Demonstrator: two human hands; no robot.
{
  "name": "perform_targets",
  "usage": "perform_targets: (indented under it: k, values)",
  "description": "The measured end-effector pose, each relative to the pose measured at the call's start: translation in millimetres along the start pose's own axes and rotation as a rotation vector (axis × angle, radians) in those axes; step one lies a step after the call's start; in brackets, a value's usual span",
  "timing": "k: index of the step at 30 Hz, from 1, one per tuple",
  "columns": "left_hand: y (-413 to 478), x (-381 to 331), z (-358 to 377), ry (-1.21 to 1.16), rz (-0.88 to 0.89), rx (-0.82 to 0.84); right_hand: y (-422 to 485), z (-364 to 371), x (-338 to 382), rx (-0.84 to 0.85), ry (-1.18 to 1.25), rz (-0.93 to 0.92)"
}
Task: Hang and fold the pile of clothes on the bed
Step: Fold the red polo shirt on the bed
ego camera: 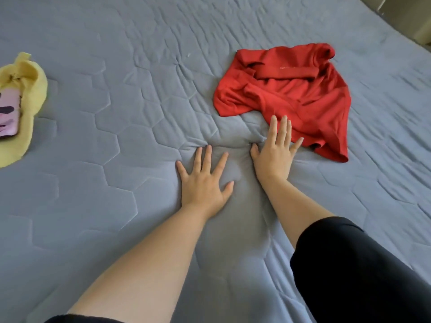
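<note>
Pressing flat on the grey quilt (116, 141), L hand (203, 183) & R hand (274, 157) lie open, fingers spread, gripping nothing; prob. smoothing a folding spot. Red garment (291, 96), crumpled, lies under R fingertips (284, 127). Yellow garment (30, 89) w/ pink item (9, 113) sits far left, well apart. No obstruction seen.

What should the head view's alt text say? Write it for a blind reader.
Two bare hands press flat on a grey quilted bed, the left hand beside the right hand, whose fingertips reach the edge of a crumpled red garment. A yellow garment with a pink cloth on it lies at the left edge.
</note>
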State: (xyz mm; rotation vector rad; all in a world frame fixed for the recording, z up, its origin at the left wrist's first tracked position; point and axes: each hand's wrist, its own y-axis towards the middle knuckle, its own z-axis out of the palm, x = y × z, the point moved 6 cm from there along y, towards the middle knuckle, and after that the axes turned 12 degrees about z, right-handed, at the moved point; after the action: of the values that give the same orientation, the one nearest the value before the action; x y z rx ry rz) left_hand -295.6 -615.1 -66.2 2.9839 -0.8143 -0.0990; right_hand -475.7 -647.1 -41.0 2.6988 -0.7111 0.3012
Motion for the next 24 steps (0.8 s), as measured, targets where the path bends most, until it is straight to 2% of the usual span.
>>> perform_targets:
  k: [5, 7, 14, 18, 24]
  values:
    - [5, 2, 5, 0.009, 0.002, -0.029, 39, 16, -7, -0.017, 0.089, 0.305]
    - [4, 3, 1, -0.002, -0.001, -0.054, 46, 17, -7, -0.021, 0.086, 0.346]
    - [-13, 6, -11, -0.216, -0.052, -0.166, 16, 13, -4, 0.144, -0.011, 0.162]
    - [-35, 9, -7, -0.277, 0.006, -0.066, -29, 0, 2, 0.182, 0.029, 0.077]
    - [-89, 6, -8, -0.338, 0.003, 0.08, -89, -9, 15, 0.317, 0.029, 0.119]
